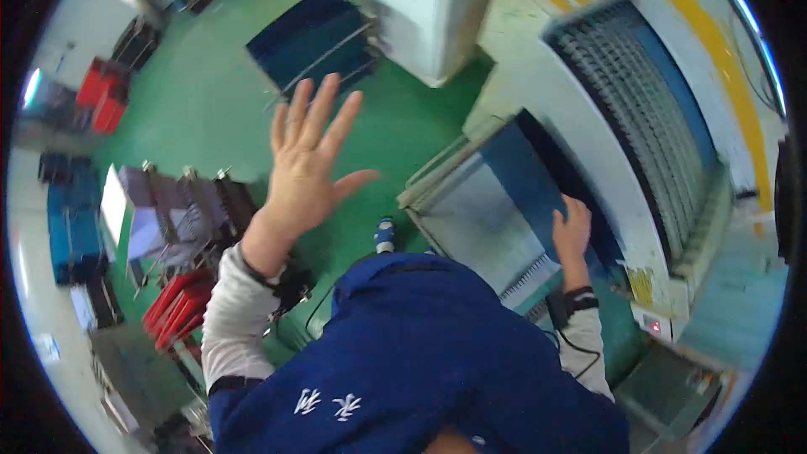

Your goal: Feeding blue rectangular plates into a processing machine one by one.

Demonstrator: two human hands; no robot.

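My left hand (307, 155) is raised in the air over the green floor, its fingers spread wide and nothing in it. Low at my right, my right hand (573, 231) reaches over a dark blue flat panel (523, 170). Its thumb stands apart from the partly visible fingers, which lie on or close to the panel; firm contact is hard to make out. The panel lies on a tilted cart (415, 202), beside a greyish flat surface (479, 214) with a toothed strip (530, 276) at its near edge.
A cream machine with a roller conveyor (635, 109) stands on the right. Ahead are a white cabinet (416, 13) and another dark blue panel rack (315, 42). On the left are clamped stacked panels (172, 214), red bins (181, 307) and a blue cart (76, 223).
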